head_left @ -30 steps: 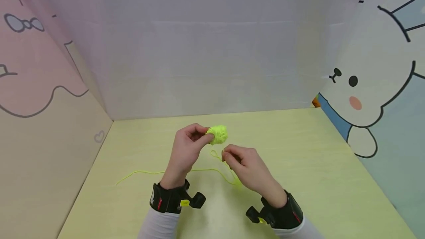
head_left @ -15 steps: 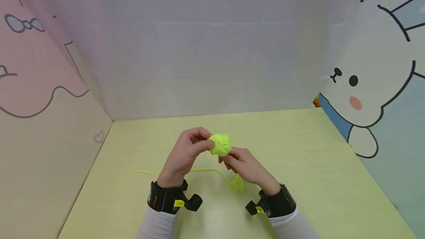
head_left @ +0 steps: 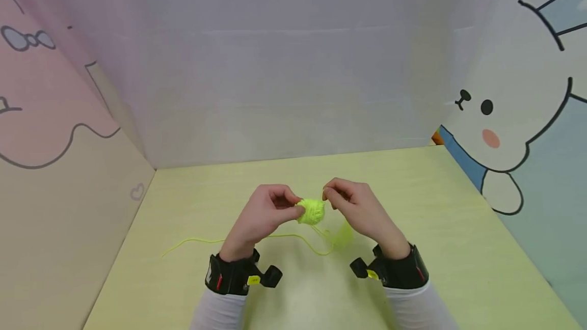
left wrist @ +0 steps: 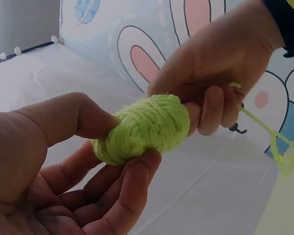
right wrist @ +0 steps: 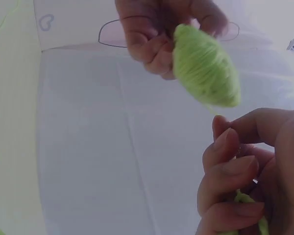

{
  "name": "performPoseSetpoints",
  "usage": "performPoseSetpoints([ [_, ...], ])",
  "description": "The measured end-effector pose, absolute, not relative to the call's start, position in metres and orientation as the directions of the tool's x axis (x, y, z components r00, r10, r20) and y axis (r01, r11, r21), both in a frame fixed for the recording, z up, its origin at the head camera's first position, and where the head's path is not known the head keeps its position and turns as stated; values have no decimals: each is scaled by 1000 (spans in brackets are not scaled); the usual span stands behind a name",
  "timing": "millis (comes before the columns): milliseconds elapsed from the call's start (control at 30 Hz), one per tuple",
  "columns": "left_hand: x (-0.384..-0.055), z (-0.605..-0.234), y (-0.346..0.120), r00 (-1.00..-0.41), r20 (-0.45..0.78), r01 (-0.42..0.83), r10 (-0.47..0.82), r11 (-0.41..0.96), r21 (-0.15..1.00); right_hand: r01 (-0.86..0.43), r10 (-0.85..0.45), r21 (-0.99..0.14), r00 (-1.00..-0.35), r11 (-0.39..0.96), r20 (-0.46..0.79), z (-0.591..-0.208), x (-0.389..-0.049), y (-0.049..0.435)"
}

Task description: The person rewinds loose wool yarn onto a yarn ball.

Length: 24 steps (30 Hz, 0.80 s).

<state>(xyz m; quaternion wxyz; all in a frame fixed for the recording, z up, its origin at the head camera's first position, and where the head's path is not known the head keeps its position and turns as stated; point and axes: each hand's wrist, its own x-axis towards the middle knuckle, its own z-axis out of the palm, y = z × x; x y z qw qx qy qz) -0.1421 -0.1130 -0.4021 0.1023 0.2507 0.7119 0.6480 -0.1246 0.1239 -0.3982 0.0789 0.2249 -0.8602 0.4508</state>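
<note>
A small ball of neon yellow-green yarn (head_left: 312,211) is held up over the table by my left hand (head_left: 263,215), pinched at its left end between thumb and fingers. Close by its right side, my right hand (head_left: 364,213) has its fingers curled round the yarn strand (left wrist: 257,122). In the right wrist view a thin bit of yarn runs from the wound ball (right wrist: 206,68) toward the right fingertips, and a green piece (right wrist: 242,197) shows between the lower fingers. The loose yarn below the right hand is blurred.
A long yarn tail (head_left: 197,240) lies across the pale yellow table (head_left: 137,289) to the left, passing behind my left wrist. A loose yarn clump (head_left: 343,237) is under the right hand. Cartoon-printed panels (head_left: 509,131) and a white back sheet (head_left: 293,90) enclose the table.
My right hand has passed from below the ball, close under it, and up to its right side with the strand. The left hand and ball have shifted slightly right and down.
</note>
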Motion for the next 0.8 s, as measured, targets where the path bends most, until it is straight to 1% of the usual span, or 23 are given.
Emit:
performPoseSetpoints([
  [133,-141,-402,-112,-893,200,252,402,79,965,-504,-338,-661,-864,556,373,-380,-115,122],
  [267,-141,-403,-111,-906,228,277,356,94,956,-528,-347,-595,-848,605,400,-369,-107,118],
  [500,-143,-406,-109,-905,272,336,326,160,928,-538,-348,-579,-841,613,414,-363,-95,113],
  [600,-143,-407,-109,-899,319,381,301,173,908,-552,-362,-569,-832,609,419,-366,-90,109],
  [800,-145,-409,-106,-870,431,476,241,175,862,-573,-382,-515,-815,637,435,-378,-84,100],
])
